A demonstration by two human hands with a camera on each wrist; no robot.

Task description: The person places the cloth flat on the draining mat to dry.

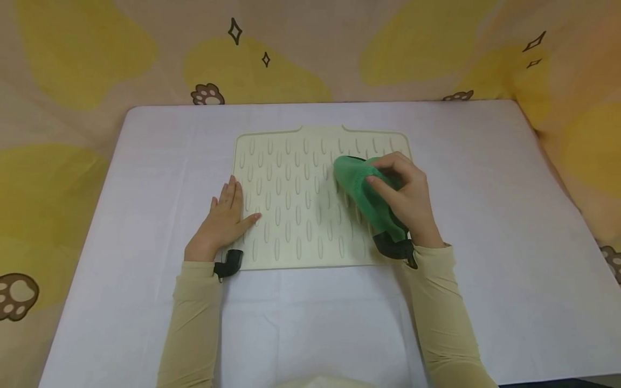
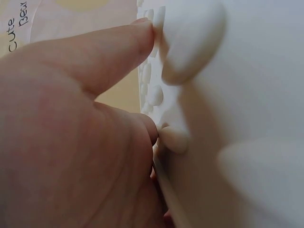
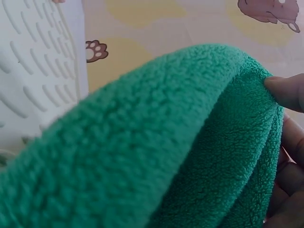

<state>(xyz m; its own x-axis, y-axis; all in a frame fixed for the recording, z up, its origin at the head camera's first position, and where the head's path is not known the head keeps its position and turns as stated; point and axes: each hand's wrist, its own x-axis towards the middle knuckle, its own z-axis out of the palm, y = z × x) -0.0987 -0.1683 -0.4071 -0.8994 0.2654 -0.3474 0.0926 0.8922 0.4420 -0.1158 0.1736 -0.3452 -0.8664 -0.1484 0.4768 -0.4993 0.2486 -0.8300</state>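
A cream mat (image 1: 291,205) with rows of raised oval ridges lies flat on the table. Over its right half, my right hand (image 1: 409,196) pinches a fluffy green cloth (image 1: 361,186) between thumb and fingers. The cloth hangs folded and fills much of the right wrist view, with the thumb (image 3: 287,90) on its edge. At the mat's left edge rests my left hand (image 1: 220,221), its fingers straight and thumb spread onto the mat. The left wrist view shows that thumb (image 2: 118,47) among the ridges (image 2: 194,42) close up.
A white cloth covers the table (image 1: 490,242) around the mat. Behind and beside it hangs a yellow and beige patterned curtain (image 1: 291,64). Black wrist cameras, the left one (image 1: 230,264) and the right one (image 1: 393,248), sit at the sleeve cuffs.
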